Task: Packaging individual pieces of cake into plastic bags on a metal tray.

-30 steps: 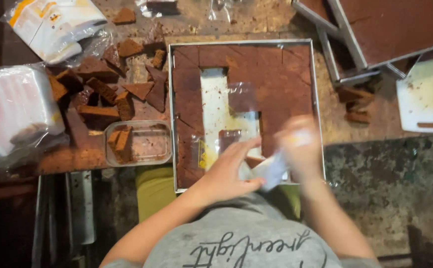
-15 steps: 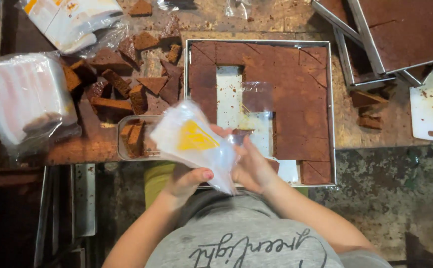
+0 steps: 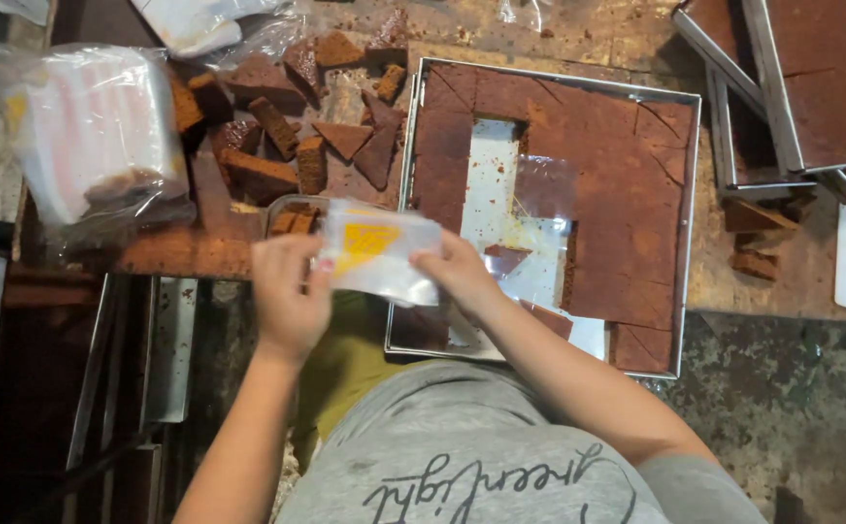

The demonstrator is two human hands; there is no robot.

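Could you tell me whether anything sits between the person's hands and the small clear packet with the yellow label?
Nothing visible does: the left hand and right hand both already grip the packet by its ends.
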